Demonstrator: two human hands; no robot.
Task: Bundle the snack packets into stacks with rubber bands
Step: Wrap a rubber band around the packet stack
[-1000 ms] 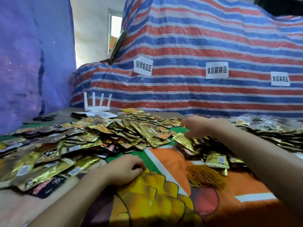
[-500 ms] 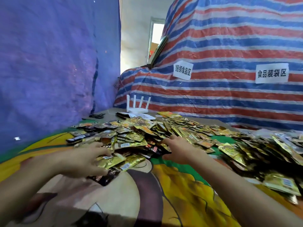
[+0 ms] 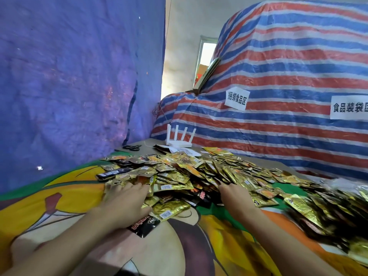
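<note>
A wide heap of gold and black snack packets [image 3: 179,174] covers the middle of the table. My left hand [image 3: 127,200] lies flat on the heap's near left edge, fingers spread over packets. My right hand [image 3: 237,196] rests on the near middle of the heap, fingers pointing into it; I cannot tell whether it pinches a packet. A black packet [image 3: 144,226] sits just under my left wrist. A second, blurred pile of packets [image 3: 322,212] lies at the right. No rubber bands are visible.
A colourful printed cloth [image 3: 59,202] covers the table. A white router [image 3: 179,139] with antennas, a white sheet [image 3: 184,151] and black scissors [image 3: 132,147] stand at the far edge. Blue fabric hangs on the left; a striped tarp with paper labels rises behind.
The view has swung left. My right hand left the right-hand pile and came to the main heap; my left hand slid forward onto the packets. The orange rubber bands have gone out of view.
</note>
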